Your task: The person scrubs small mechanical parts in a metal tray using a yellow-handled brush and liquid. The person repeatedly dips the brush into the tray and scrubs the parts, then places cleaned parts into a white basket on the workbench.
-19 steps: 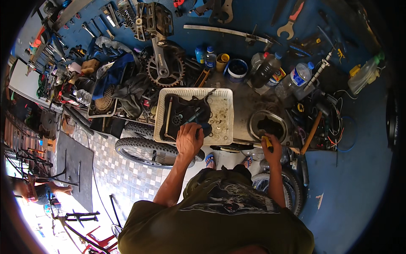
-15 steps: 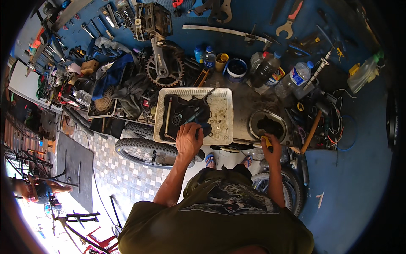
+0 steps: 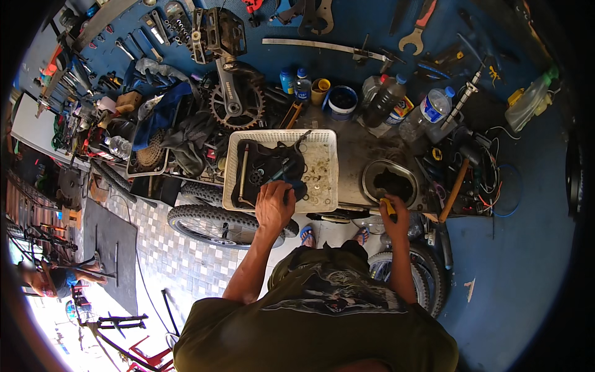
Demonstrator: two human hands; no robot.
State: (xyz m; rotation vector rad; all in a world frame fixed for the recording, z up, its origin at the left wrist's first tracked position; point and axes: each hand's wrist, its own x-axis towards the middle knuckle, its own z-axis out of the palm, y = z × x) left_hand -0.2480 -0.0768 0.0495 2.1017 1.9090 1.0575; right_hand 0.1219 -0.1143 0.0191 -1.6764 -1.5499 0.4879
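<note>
My left hand [image 3: 275,206] is over the front edge of a white plastic basket [image 3: 333,144], its fingers curled inward beside a dark piece. What they hold, if anything, is hidden. Inside the basket a black cloth [image 3: 259,160] carries small dark round parts and a pale metal rod [image 3: 243,170]; several rings and washers lie on the bare basket floor. My right hand [image 3: 398,218] is closed around a yellow-and-black handle [image 3: 390,211] at the near rim of an oval metal bowl [image 3: 367,180], which has dark contents. The tool's working end cannot be made out.
Behind the basket stand a crankset with pedal [image 3: 232,102], a white tub [image 3: 342,102] and several bottles [image 3: 378,105]. A wooden-handled tool [image 3: 455,191] and cables crowd the right. Bicycle tyres [image 3: 207,224] are below the bench edge. Another person [image 3: 59,279] is far left.
The whole view has shifted slightly, moving the bench items a little to the left. Both hands keep nearly the same pose and place.
</note>
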